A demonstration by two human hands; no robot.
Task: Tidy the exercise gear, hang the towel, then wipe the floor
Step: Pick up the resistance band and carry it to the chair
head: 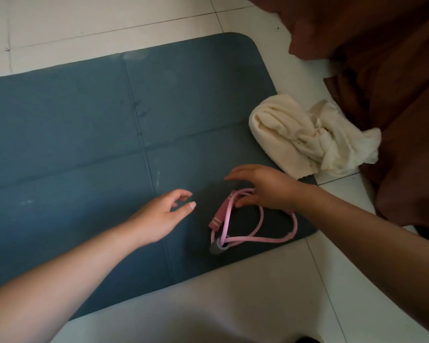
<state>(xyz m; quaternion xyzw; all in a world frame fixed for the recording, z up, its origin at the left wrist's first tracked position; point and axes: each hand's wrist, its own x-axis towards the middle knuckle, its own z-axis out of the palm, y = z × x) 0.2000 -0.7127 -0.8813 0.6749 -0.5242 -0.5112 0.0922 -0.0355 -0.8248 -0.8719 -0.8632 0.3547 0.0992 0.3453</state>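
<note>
Reaching over the mat (84,134), the right hand (268,186) spreads wide above the pink band (219,214) coiled at the mat's near right corner, thumb beside a loop, nothing gripped yet, likely about to gather it; the left hand (159,216) hovers slack and empty over mid-mat, seemingly ready to help; the towel (295,137) lies crumpled across the mat's right edge.

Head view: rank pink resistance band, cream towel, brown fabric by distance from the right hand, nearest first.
1. Pink resistance band: on the mat, partly under the right hand.
2. Cream towel: crumpled just beyond the hand, at the mat's edge.
3. Brown fabric: farthest, right of the towel.
</note>
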